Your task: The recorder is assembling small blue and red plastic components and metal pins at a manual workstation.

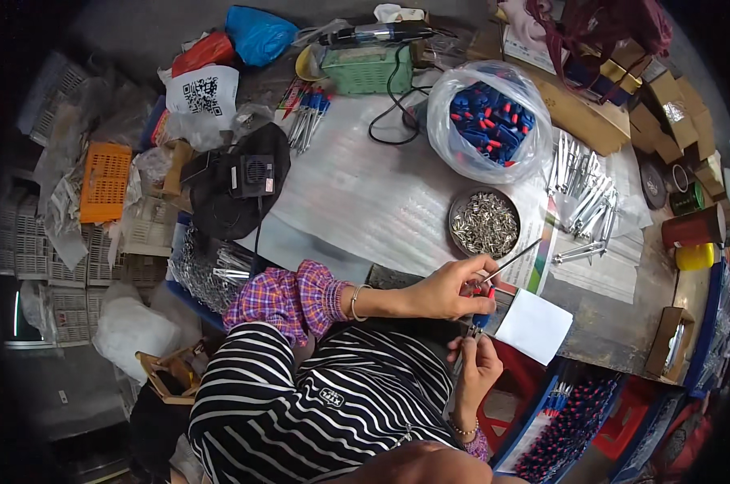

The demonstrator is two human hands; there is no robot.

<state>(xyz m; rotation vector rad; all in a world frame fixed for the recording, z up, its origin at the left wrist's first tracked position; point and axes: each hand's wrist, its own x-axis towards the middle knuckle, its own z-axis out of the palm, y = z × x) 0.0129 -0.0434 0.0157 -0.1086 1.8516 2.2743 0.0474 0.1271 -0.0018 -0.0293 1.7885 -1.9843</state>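
Observation:
My left hand (458,289) is closed on a small blue-and-red plastic handle (482,318). From the same fingers a thin dark metal rod (518,257) points up and to the right. Just below, my right hand (476,367) pinches a small shiny metal part (473,331) at the handle's lower end; whether the two are joined I cannot tell. A round bowl (452,234) of small silver metal pieces stands beyond the left hand. To the right of both hands lies a white sheet of paper (534,327) at the table's near edge.
A clear plastic bag (442,145) holds many blue-and-red handles. Silver metal parts (588,194) lie in piles on the right. A green box (367,71) with a black cable stands at the back, near finished-looking blue-handled pieces (307,117). A black cap (220,189) lies left; a blue bin (502,452) sits low right.

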